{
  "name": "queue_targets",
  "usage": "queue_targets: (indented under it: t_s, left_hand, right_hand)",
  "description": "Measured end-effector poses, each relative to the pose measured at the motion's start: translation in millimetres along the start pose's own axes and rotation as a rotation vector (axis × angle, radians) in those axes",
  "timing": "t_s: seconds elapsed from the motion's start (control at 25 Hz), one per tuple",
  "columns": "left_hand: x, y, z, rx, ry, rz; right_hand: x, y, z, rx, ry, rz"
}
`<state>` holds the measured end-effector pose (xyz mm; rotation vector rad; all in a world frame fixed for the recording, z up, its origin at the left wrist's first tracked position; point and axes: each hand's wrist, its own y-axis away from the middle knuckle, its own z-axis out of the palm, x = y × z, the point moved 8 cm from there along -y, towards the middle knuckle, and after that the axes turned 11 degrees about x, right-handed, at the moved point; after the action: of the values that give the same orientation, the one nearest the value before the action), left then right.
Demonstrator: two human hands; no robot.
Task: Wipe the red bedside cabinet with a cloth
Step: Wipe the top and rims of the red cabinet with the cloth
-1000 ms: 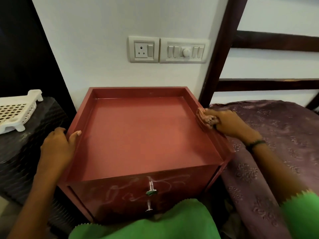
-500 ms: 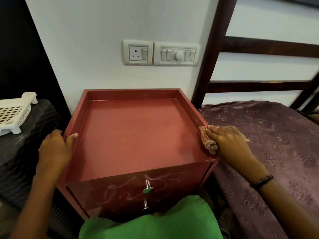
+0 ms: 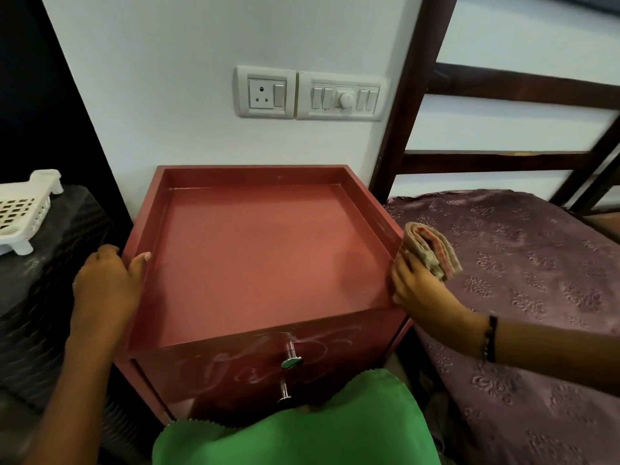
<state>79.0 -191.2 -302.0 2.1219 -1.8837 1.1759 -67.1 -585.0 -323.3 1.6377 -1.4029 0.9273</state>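
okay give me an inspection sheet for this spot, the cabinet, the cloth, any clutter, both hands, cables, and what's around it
Surface: red bedside cabinet, recessed top bare; whitish smears on the drawer front.
Job's things: folded cloth at the cabinet's right rim, near the front corner.
Clutter: white slotted plastic rack on the dark surface to the left.
Grippers: left hand grips the left rim, thumb over the edge; right hand holds the cloth.
Cables: nothing seen.
Surroundings: socket and switch panel on the wall; bed with purple patterned cover on the right; dark wooden bed frame.
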Motion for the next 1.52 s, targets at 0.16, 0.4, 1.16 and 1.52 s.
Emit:
queue_targets:
  t_s: [0.16, 0.4, 1.16, 1.52]
  left_hand:
    - [-2, 2, -2, -0.007, 0.033, -0.016]
    - [-3, 1, 1, 0.003, 0.042, -0.016]
    - [1, 2, -3, 0.046, 0.002, -0.002]
    - [0, 0, -4, 0.035, -0.053, -0.028]
  right_hand:
    - [20, -58, -14, 0.062, 0.055, 0.028]
    - [-2, 26, -1, 0.057, -0.063, -0.001]
    - [18, -70, 18, -0.115, 0.02, 0.047]
    - [50, -208, 27, -0.171, 0.066, 0.13]
